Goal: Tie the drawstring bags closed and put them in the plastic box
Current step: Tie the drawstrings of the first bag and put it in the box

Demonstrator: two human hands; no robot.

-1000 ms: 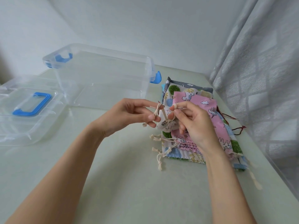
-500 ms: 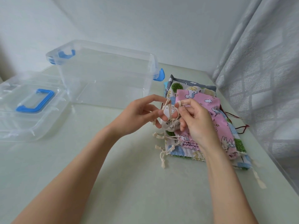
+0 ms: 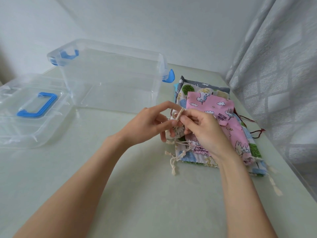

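While my left hand point(image 3: 151, 124) and right hand point(image 3: 204, 129) are pinching the cord point(image 3: 179, 115), its loop is standing toward twelve o'clock over the bag point(image 3: 177, 132).

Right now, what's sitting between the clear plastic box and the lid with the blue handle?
Nothing: in the head view the lid lies right beside the plastic box, with only a thin strip of bare table visible.
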